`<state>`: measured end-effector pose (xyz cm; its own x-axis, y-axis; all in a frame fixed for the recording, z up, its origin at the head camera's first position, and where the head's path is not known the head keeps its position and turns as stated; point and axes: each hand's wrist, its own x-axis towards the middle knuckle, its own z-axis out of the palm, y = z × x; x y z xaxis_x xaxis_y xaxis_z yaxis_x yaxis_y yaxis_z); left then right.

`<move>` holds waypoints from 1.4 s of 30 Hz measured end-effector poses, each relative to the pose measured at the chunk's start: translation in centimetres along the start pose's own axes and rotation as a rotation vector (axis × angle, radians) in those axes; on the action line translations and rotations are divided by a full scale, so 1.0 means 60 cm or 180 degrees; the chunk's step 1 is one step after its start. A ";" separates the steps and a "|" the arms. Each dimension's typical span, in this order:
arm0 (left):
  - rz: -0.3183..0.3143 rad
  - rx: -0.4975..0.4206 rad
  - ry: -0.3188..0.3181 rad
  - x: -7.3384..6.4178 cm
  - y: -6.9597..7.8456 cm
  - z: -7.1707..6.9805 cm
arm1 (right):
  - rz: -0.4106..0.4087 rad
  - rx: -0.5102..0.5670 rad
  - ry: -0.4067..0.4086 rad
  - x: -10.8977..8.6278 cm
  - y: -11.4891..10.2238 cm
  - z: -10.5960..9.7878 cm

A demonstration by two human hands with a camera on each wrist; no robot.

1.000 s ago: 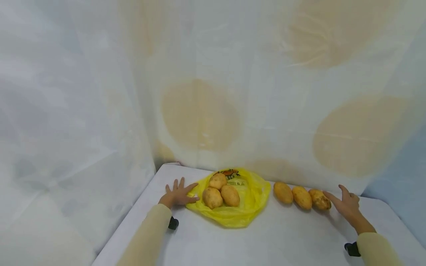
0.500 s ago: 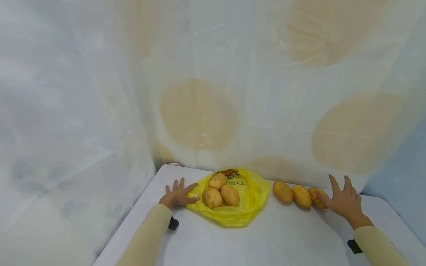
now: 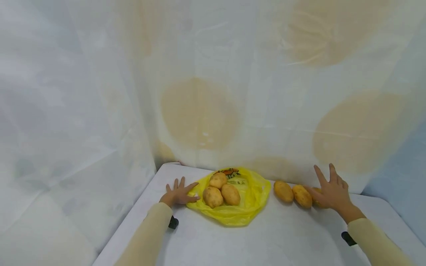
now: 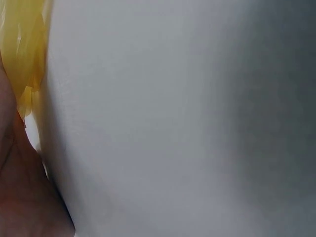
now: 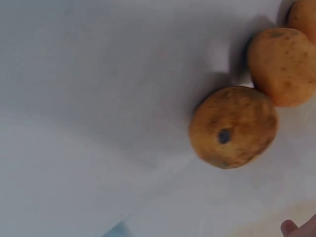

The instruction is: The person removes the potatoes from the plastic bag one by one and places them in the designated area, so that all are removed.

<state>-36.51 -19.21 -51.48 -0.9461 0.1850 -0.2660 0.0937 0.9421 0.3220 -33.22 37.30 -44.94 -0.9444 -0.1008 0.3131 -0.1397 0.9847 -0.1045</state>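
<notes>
My left hand (image 3: 179,194) lies with fingers spread at the left edge of a yellow plastic bag (image 3: 253,197), its thumb and forefinger touching the plastic. Three potatoes (image 3: 213,197) sit on the opened bag in a small cluster. To the bag's right, three more potatoes (image 3: 283,191) form a row. Over the rightmost of these my right hand (image 3: 332,192) reaches with fingers extended and spread, partly hiding it in the head view. In the right wrist view that end potato (image 5: 233,127) shows a dark spot, touches its neighbour (image 5: 284,66), and has a fingertip (image 5: 289,227) apart from it.
A white-covered table (image 3: 259,244) carries everything. Pale sheeting with tan round patches (image 3: 199,114) hangs right behind the table, and white sheeting (image 3: 83,166) closes the left side. Bluish sheeting (image 3: 406,177) stands on the right.
My right hand has moved left and farther in over the rightmost potato, its fingers spreading out more. The left hand, the bag and the potatoes stay in place.
</notes>
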 end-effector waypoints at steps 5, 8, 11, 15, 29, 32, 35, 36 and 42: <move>-0.0058 -0.0018 -0.0029 0.002 -0.003 0.002 | -0.0137 0.0034 0.0013 0.009 -0.028 -0.002; -0.0044 -0.0039 -0.0005 0.003 -0.006 0.005 | -0.0179 0.0073 0.0032 0.009 -0.045 0.001; -0.0101 -0.0009 -0.0084 0.005 -0.009 0.008 | -0.0256 0.0115 0.0102 0.010 -0.061 0.007; -0.0097 -0.0020 -0.0035 0.003 -0.013 0.010 | -0.0366 0.0148 0.0173 0.015 -0.082 0.013; -0.0016 -0.0109 0.0033 0.007 -0.010 0.012 | -0.0543 -0.0016 0.0026 0.014 -0.119 0.011; -0.0026 -0.0105 0.0031 0.011 -0.008 0.012 | -0.0537 -0.0075 0.0004 0.016 -0.121 0.016; -0.0062 -0.0095 0.0016 0.014 -0.007 0.011 | -0.0564 -0.0073 -0.0013 0.016 -0.127 0.021; -0.0076 -0.0088 0.0000 0.014 -0.007 0.010 | -0.0583 -0.0077 -0.0012 0.015 -0.130 0.021; -0.0120 -0.0067 -0.0029 0.018 -0.007 0.010 | -0.0700 -0.0121 0.0024 0.012 -0.146 0.019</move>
<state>-37.37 -19.24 -52.43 -0.9460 0.1520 -0.2865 0.0512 0.9423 0.3307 -33.03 28.42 -44.88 -0.8902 -0.3127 0.3314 -0.3305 0.9438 0.0026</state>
